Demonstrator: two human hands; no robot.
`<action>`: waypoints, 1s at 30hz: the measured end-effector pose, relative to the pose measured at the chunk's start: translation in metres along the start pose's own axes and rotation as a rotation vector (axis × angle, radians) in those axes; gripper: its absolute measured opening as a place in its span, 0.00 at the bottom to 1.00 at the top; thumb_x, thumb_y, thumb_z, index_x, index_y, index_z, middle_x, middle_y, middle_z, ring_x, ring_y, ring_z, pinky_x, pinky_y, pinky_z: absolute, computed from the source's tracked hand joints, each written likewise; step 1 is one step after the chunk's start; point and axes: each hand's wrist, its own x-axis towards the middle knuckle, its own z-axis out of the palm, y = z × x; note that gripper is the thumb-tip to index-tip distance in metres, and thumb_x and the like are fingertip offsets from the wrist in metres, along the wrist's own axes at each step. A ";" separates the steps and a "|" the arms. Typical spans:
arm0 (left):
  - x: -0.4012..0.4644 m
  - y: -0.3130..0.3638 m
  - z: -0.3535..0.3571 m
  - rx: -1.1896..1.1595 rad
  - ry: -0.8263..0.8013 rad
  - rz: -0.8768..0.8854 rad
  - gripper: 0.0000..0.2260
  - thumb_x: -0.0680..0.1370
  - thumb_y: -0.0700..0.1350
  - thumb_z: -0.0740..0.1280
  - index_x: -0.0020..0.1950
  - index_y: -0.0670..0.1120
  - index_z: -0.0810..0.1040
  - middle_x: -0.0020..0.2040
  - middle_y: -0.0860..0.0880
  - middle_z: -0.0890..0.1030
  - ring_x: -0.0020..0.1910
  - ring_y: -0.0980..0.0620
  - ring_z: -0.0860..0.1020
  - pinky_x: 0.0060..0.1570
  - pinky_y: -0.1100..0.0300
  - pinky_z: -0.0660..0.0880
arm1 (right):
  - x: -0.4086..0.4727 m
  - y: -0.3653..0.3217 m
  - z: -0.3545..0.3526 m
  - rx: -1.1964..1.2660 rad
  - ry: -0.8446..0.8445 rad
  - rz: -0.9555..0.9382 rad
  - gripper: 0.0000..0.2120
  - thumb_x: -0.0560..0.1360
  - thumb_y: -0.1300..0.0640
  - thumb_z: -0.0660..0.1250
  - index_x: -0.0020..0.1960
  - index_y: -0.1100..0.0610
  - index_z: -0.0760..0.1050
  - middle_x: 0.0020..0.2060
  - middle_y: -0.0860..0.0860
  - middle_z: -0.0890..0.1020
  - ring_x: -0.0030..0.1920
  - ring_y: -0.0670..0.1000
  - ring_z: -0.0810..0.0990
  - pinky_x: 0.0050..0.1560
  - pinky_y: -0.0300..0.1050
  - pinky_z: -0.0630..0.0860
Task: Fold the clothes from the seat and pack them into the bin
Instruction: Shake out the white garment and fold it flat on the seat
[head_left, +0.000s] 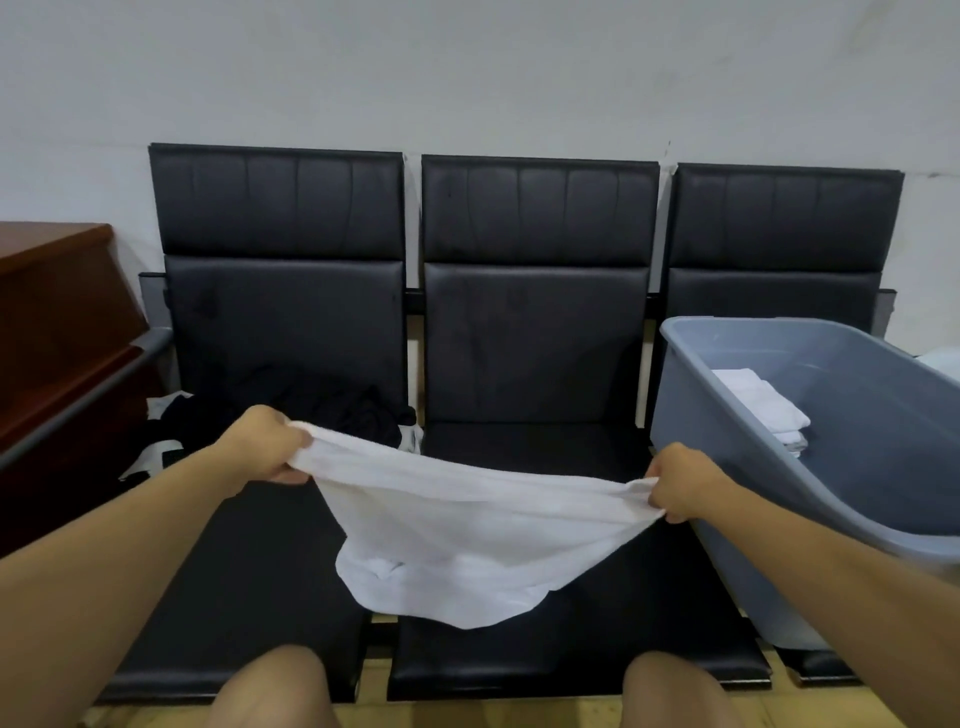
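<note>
White cloth (457, 525) sags, soft, between left hand (265, 447) and right hand (680, 488), each grip pinching it.

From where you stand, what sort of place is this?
Probably a waiting area or hall: a row of linked black padded seats against a plain wall, with a wooden cabinet beside them.

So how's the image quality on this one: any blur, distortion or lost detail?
Head view: wide-angle bend bows the seat backs and stretches the forearms; light is flat and dim, without glare; the dark clothes merge into the black seat, so their folds are lost; the white cloth between the left hand and right hand looks soft; the bin reads clearly.
</note>
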 end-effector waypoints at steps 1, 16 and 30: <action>0.003 -0.006 -0.002 0.208 -0.036 -0.004 0.05 0.77 0.38 0.68 0.46 0.36 0.78 0.37 0.42 0.81 0.38 0.45 0.82 0.35 0.56 0.80 | 0.000 0.001 -0.002 -0.065 -0.045 0.006 0.15 0.74 0.64 0.73 0.60 0.60 0.81 0.47 0.53 0.83 0.46 0.52 0.83 0.44 0.40 0.80; 0.007 -0.012 -0.013 0.767 -0.472 -0.290 0.10 0.79 0.38 0.69 0.59 0.40 0.82 0.50 0.42 0.84 0.41 0.51 0.84 0.42 0.60 0.82 | -0.009 0.000 -0.083 0.623 -0.531 0.201 0.14 0.84 0.66 0.52 0.61 0.68 0.74 0.50 0.67 0.85 0.41 0.57 0.86 0.38 0.44 0.83; 0.002 0.191 0.018 -0.702 -0.024 0.362 0.20 0.83 0.31 0.56 0.72 0.44 0.72 0.63 0.37 0.76 0.58 0.40 0.79 0.56 0.49 0.81 | -0.002 -0.109 -0.201 1.562 0.249 -0.385 0.18 0.82 0.67 0.57 0.67 0.55 0.78 0.64 0.58 0.78 0.62 0.59 0.78 0.55 0.50 0.81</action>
